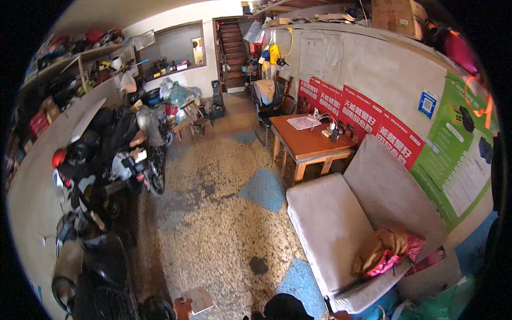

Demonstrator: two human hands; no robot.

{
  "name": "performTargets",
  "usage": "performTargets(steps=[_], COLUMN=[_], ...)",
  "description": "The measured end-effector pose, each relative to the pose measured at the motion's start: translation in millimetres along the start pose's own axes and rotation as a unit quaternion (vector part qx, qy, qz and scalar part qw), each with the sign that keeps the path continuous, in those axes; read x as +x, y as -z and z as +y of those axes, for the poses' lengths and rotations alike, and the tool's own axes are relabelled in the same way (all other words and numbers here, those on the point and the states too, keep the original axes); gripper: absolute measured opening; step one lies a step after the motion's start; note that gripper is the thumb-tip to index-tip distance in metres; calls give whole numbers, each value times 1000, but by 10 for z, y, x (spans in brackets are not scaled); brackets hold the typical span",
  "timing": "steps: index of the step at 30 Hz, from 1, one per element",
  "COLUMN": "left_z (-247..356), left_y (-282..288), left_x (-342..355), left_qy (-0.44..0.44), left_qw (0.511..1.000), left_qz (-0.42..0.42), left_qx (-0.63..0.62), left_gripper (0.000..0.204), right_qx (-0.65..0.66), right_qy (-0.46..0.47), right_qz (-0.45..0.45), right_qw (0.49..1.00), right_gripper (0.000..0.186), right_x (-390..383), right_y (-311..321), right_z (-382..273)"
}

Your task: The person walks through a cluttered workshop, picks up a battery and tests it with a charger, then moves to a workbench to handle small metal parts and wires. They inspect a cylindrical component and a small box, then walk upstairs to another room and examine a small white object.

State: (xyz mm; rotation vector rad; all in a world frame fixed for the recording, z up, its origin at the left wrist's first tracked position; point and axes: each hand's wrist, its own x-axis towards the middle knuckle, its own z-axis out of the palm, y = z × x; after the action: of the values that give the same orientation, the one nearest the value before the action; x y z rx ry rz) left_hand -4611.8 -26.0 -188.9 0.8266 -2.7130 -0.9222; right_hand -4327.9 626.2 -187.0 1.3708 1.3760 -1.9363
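At the lower edge, my left hand (183, 308) is closed on a flat whitish packet or card (199, 300), held by its left side above the speckled floor. A faint mark shows on its face, too small to make out. My right hand (340, 316) is cut off by the lower edge, close to the front corner of the grey sofa (328, 213). Its fingers are closed around a slim dark tool (328, 304) that points up; its kind is unclear. Between the hands is a dark rounded shape (286, 308).
Scooters (101, 261) and motorbike parts line the left wall. On the sofa lies a brown and pink bundle (385, 250). Beyond it stand a wooden table (309, 140) with papers and a chair (265, 109). Small stools (192, 120) and a staircase (232, 53) are farther back.
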Motion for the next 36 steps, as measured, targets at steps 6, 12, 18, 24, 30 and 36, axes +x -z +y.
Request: performTargets(steps=[6,12,18,24,30,36], left_z=[1716,2378,2494,3388,5771,7084], left_y=[-610,-860,-1591,-2907,-3423,-4294], left_x=[1548,1950,2622,4379,6642,8390], left_qy=[40,117,136,93,75,35], left_qw=[993,992,986,989,993,994], left_qz=[-70,-28,-82,-88,-75,-71], left_qx=[-90,-37,46,71,-48,-74], left_gripper=[45,38,35,39,56,54], right_qx=[-68,-190,-178,-34,-81,-35], right_qy=[-24,16,127,156,173,143], right_qz=[10,-22,-27,-105,-71,-58], right_qw=[997,981,975,982,979,987], right_gripper=[29,15,33,25,33,50], right_x=[793,2108,3041,3279,3548,4685], right_y=[-217,-1194,-2735,-3841,-4404,-4916], right_z=[-734,-3612,-6927,-8961,-10257,-11262])
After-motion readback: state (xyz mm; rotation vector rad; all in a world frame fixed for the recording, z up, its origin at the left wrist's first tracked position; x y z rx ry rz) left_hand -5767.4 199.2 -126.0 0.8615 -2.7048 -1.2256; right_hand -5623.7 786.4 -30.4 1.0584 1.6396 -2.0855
